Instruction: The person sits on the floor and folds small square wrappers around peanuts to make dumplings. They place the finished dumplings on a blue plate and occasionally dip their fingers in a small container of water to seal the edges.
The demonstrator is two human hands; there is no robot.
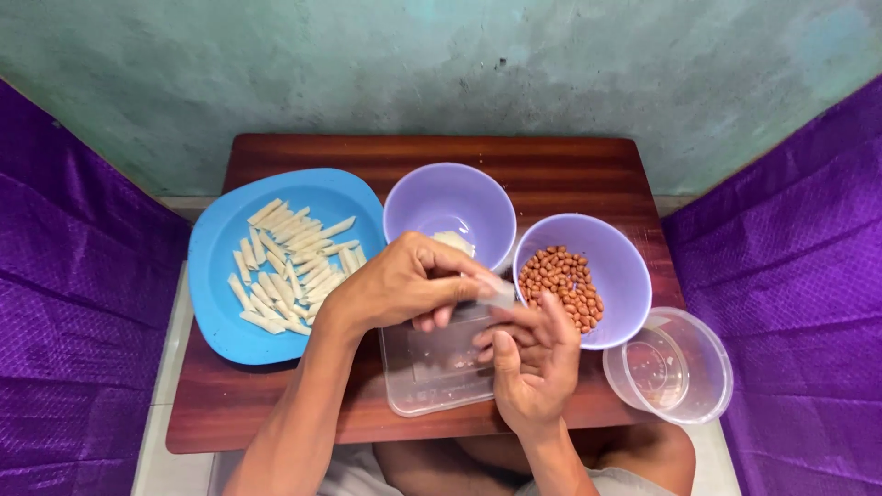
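Pasta piece [499, 292] pinched between left hand [404, 283] and right hand [533, 363].

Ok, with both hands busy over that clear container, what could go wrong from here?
1. The round clear tub sits at the table's right front corner, partly past the edge; a bump from the right hand might knock it off.
2. The blue plate of pasta overhangs the left edge, so the left hand's forearm could tip it.
3. The peanut bowl stands right beside both hands and might spill.
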